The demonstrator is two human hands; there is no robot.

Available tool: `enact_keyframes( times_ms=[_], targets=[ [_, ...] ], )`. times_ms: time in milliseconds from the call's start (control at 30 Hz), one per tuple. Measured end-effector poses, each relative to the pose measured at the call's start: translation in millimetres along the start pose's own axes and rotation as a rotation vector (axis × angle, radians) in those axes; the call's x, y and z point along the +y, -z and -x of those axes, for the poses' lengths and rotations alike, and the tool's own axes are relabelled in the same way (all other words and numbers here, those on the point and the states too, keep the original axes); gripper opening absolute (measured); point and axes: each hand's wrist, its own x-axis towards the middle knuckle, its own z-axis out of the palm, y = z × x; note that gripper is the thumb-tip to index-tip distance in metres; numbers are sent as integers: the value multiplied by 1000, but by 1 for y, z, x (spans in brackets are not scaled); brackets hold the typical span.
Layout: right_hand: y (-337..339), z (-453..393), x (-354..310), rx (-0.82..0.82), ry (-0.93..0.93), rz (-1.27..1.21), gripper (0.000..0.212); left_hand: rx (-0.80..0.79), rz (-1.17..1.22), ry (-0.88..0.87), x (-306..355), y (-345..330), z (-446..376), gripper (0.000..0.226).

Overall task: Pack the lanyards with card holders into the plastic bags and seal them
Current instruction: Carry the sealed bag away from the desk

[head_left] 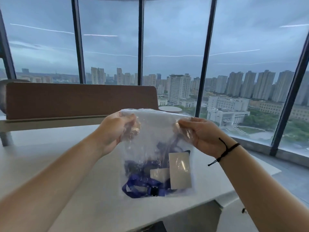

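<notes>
- Left hand [115, 131] and right hand [203, 133] are pinching the crinkly clear plastic bag [158, 131] by its top corners.
- Blue lanyards [142, 183] and flat rectangular card holders [179, 170] are sagging inside, above the smooth white table [50, 148].

Left arm: bare forearm rises from lower left of frame toward centre | left hand [115, 131]: raised at mid-frame, fingers curled, pinching the top left corner of a plastic bag [155, 141] | Right arm: bare forearm enters from lower right, dark cord bracelet [224, 151] on wrist | right hand [202, 133]: level with the left, fingers pinching the bag's top right corner
</notes>
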Motion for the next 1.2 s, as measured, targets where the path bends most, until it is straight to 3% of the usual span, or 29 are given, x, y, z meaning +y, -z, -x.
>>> enact_keyframes(
  times_ms=[300,467,700,967,1067,1200],
  targets=[
    [27,99,3,14,13,-23,15,-72,-6,26,-10,-50,66,11],
    [52,127,-5,150,93,-38,10,-157,0,-12,-8,-77,72,8],
    [99,147,-12,291,109,39,21,-254,58,31,-23,-129,62,9],
    [179,139,-13,387,142,10,13,-289,101,91,-47,-206,15,16],
    [219,120,-21,437,163,-17,17,-298,45,-1,-48,-244,-23,5],
    [276,92,-50,489,198,-71,13,-336,78,-56,-46,-303,-82,18]
  ],
)
